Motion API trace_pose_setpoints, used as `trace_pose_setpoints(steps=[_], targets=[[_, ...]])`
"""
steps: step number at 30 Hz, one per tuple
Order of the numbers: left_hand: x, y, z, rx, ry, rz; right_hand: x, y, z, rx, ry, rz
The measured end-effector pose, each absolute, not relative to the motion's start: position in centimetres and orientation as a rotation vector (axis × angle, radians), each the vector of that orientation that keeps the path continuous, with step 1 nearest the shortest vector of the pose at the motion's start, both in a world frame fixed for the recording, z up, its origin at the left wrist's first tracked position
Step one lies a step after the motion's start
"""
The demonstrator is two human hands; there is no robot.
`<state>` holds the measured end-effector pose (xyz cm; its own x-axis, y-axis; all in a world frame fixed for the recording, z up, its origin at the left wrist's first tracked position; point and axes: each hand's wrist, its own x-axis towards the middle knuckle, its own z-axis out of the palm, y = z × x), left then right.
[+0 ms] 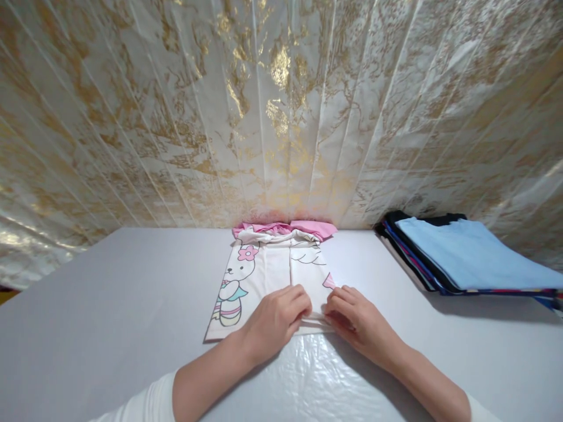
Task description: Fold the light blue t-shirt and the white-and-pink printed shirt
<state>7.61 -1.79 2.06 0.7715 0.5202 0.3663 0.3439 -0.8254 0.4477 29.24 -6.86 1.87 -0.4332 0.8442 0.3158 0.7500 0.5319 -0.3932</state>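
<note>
Left hand (278,317) curled, fingers bent, fingertips pinching near edge of folded garment (272,281). Right hand (355,321) likewise curled, fingertips gripping same hem beside left; hands close together, nearly touching. Garment: white soft cloth, cartoon cat print with pink flower, pink trim at far end, folded into long rectangle, lying flat at worktop (109,305) centre, far end against wall. Worktop pale grey, smooth, glossy plastic film near edge. Stack of folded clothes (466,255) at right, light blue piece on top. Wall (281,105) panelled, white-gold marble pattern.
</note>
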Motion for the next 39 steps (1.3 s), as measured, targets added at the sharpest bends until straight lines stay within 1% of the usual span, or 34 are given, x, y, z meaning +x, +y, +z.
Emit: trace_pose_setpoints(steps=[2, 7, 10, 17, 21, 25, 28, 32, 39], targets=[[7.5, -1.9, 2.1, 2.649, 0.587, 0.663, 29.3, -6.9, 1.7, -1.299, -2.268, 0.299], [8.0, -2.0, 2.5, 2.755, 0.595, 0.604, 30.3, -6.2, 1.4, -1.367, -2.108, 0.527], [8.8, -2.0, 2.5, 2.826, 0.579, 0.606, 31.0, -5.3, 1.2, -1.360, -2.058, 0.578], [11.0, -2.2, 2.5, 3.025, 0.577, 0.577, 31.4, -3.0, 1.0, -1.254, -2.080, 0.501], [11.3, -2.5, 2.5, 3.042, 0.533, 0.652, 30.8, -1.1, 0.5, -1.187, -2.150, 0.416], [10.7, -2.8, 2.2, 2.982, 0.468, 0.744, 30.8, 0.7, 0.0, -1.271, -2.228, 0.273], [10.2, -3.1, 2.1, 2.942, 0.442, 0.722, 31.2, 1.4, -0.4, -1.341, -2.264, 0.227], [10.4, -3.6, 2.1, 2.942, 0.513, 0.689, 31.5, 1.9, -0.9, -1.361, -2.267, 0.200], [13.4, -4.6, 2.5, 3.008, 0.613, 0.649, 30.6, 2.9, -1.1, -1.361, -2.196, 0.217]])
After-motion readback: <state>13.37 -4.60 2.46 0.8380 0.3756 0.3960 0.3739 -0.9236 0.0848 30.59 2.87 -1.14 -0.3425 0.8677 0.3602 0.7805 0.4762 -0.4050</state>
